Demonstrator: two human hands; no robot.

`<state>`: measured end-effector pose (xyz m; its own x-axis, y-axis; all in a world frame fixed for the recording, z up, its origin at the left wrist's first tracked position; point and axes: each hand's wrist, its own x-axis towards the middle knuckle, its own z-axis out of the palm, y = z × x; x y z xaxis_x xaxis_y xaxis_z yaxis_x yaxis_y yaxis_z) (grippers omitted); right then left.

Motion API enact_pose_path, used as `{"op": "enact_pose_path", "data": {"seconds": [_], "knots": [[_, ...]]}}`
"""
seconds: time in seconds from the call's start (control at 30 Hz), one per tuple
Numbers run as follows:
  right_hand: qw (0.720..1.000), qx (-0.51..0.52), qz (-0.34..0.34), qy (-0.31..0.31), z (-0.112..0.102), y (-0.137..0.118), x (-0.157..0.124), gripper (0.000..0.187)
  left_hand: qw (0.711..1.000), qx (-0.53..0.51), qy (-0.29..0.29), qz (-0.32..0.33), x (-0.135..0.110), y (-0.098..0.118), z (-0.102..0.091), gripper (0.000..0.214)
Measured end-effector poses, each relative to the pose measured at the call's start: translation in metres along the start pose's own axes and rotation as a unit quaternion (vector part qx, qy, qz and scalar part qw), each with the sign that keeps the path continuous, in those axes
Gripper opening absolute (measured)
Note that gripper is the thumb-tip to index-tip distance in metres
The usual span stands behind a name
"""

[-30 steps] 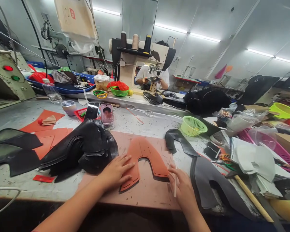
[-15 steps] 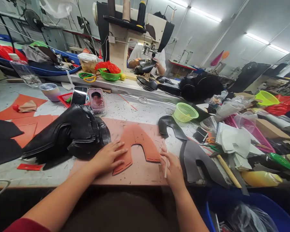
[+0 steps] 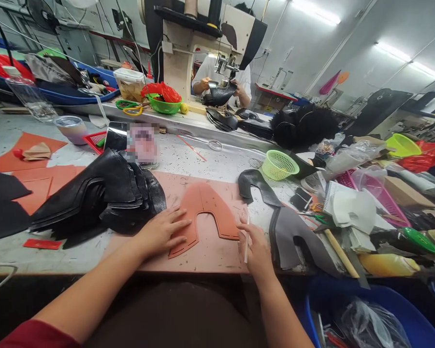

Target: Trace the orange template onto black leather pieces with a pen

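Note:
An orange horseshoe-shaped template [image 3: 207,200], with slots and small marks, lies flat on a pinkish sheet [image 3: 199,258] in front of me. Fingers spread, my left hand [image 3: 163,232] rests along the template's left leg. My right hand [image 3: 254,244] is beside the right leg, its fingertips at that edge, closed round a thin white pen-like stick [image 3: 246,244]. Left of my left hand is a stack of black leather pieces [image 3: 119,188]. To the right lie a black curved leather piece [image 3: 255,183] and grey curved pieces [image 3: 293,237].
A green basket [image 3: 280,165] and a hammer with a wooden handle [image 3: 342,253] lie to the right. Propped phones [image 3: 116,137] stand behind the stack. Across the bench, a person's hands [image 3: 241,92] hold black leather at a sewing machine [image 3: 177,63]. A blue bin [image 3: 395,309] is below right.
The whole view has shifted slightly upward in the frame. Both my hands keep almost the same places by the template. The person opposite has tilted the black leather at the machine.

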<state>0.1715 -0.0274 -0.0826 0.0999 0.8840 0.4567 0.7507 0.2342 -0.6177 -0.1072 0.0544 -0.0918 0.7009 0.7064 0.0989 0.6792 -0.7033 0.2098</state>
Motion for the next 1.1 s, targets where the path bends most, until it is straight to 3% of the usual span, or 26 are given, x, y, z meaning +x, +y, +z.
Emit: {"op": "enact_pose_path", "data": {"seconds": [0.07,0.23,0.43,0.6,0.73,0.87,1.0,1.1], "knots": [[0.998,0.046,0.005,-0.03,0.003,-0.006,0.002,0.024,1.0,0.003,0.0,0.002,0.0,0.0,0.0,0.042],[0.967,0.175,-0.016,-0.185,0.023,-0.036,0.01,0.025,1.0,0.01,0.009,0.006,-0.001,0.001,0.001,0.042],[0.934,0.141,-0.022,-0.327,0.057,-0.076,0.016,0.017,0.999,0.019,0.018,0.018,-0.001,0.002,0.001,0.04],[0.907,0.171,-0.026,-0.383,0.065,-0.091,0.019,0.014,0.999,0.033,0.011,0.01,-0.001,0.007,-0.001,0.038],[0.931,0.132,0.008,-0.34,0.05,-0.063,0.034,0.016,0.999,0.04,0.002,0.008,-0.003,0.007,-0.006,0.041],[0.967,0.112,0.113,-0.198,0.01,-0.012,0.043,0.024,0.999,0.046,-0.023,0.006,0.005,0.009,-0.02,0.04],[0.971,0.123,0.196,-0.069,-0.025,0.022,0.03,0.032,0.996,0.074,-0.041,-0.008,0.037,0.025,-0.032,0.026],[0.971,0.107,0.212,-0.019,-0.032,0.031,0.018,0.033,0.996,0.086,-0.038,0.011,0.071,0.045,-0.027,0.029]]}}
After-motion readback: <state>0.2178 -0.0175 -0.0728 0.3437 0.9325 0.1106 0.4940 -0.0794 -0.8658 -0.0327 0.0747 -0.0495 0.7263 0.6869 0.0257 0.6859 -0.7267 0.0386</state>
